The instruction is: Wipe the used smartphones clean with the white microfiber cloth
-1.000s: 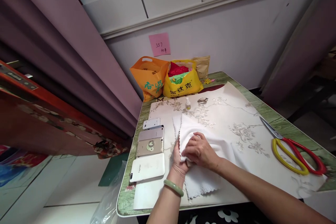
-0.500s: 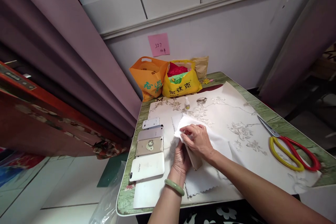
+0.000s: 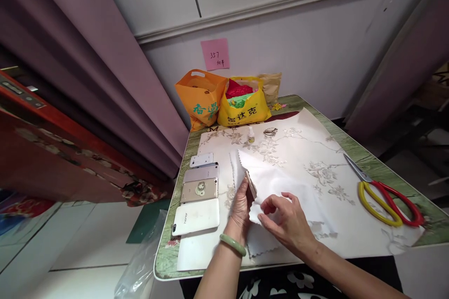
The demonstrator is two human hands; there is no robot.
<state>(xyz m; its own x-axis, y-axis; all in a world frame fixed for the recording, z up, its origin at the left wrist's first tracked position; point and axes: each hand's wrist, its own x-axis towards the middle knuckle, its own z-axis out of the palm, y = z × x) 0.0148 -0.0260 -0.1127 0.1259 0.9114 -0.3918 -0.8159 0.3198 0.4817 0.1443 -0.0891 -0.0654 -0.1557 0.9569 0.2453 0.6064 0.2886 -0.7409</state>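
My left hand (image 3: 242,205), with a green bangle on its wrist, is closed around a slim gold phone (image 3: 250,185) held up on edge. Most of the phone is hidden by the hand and cloth. My right hand (image 3: 286,217) pinches the zigzag edge of a white cloth (image 3: 280,180) against the phone's lower end. The rest of that cloth spreads over the table beneath both hands. Left of my left hand lie several phones in a column, among them a white phone (image 3: 196,217) and a gold phone with a ring holder (image 3: 199,190).
Large scissors (image 3: 382,196) with red and yellow handles lie at the right. Behind the cloth stand a small bottle (image 3: 251,135) and folded glasses (image 3: 270,131). An orange bag (image 3: 201,98) and a yellow bag (image 3: 243,110) stand against the wall at the table's far edge.
My right hand has moved down and nearer to me, drawing the cloth's edge from the phone's top toward its lower end. The phone's upper edge is now uncovered. My left hand keeps its grip.
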